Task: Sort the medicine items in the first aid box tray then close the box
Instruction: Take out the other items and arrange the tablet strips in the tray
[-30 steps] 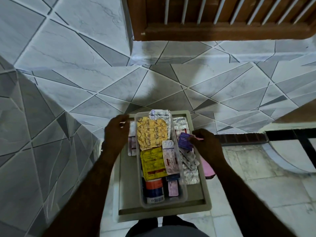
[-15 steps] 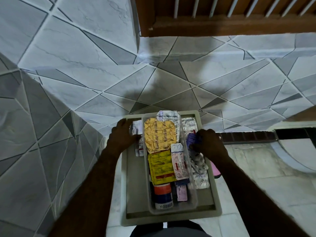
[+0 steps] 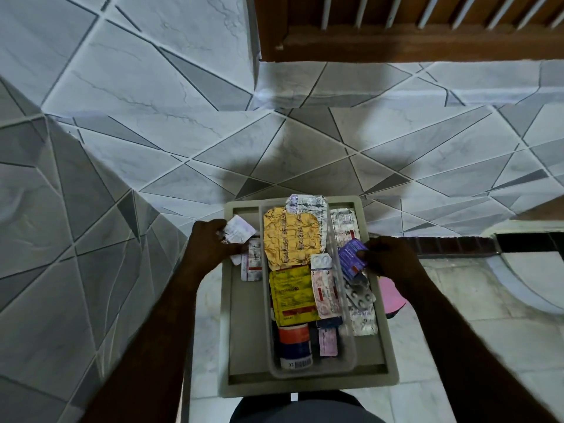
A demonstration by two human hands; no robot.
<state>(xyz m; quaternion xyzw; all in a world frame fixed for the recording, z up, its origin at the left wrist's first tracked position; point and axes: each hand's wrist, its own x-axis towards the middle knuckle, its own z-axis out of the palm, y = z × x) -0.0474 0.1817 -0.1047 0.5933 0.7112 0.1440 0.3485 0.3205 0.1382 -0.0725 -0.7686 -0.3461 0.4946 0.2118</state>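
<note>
Several blister packs [image 3: 291,236], clear tray [image 3: 314,373], box [image 3: 308,388]

Bare forearms [image 3: 161,325], dark grey garment [image 3: 305,412]

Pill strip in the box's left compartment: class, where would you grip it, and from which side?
Pinch the pill strip by its near short end, coming from the near side, I would judge. It lies flat and lengthwise; the left hand and its paper crowd the far end, and the clear tray hugs its right edge.
</note>
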